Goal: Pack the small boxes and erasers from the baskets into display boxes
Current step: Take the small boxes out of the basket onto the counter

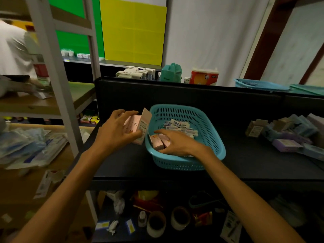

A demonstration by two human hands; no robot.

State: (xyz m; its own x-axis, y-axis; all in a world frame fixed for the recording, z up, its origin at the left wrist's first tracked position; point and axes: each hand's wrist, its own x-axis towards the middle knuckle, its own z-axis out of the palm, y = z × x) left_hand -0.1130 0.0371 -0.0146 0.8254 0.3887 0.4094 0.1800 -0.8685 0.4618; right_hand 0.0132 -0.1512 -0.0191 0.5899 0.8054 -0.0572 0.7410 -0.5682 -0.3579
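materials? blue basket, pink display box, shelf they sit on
Blue basket: looks like moulded plastic, slightly glossy, walls perforated with regular slots.
Pink display box: likely printed card, matte; thin flap standing up, sharp folds.
Shelf: dark, flat, matte; painted metal or laminate, cannot tell in this dim light.

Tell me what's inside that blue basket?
The basket holds white-wrapped erasers toward its back and small pink boxes in front. The right hand reaches in, covering whatever lies beneath it.
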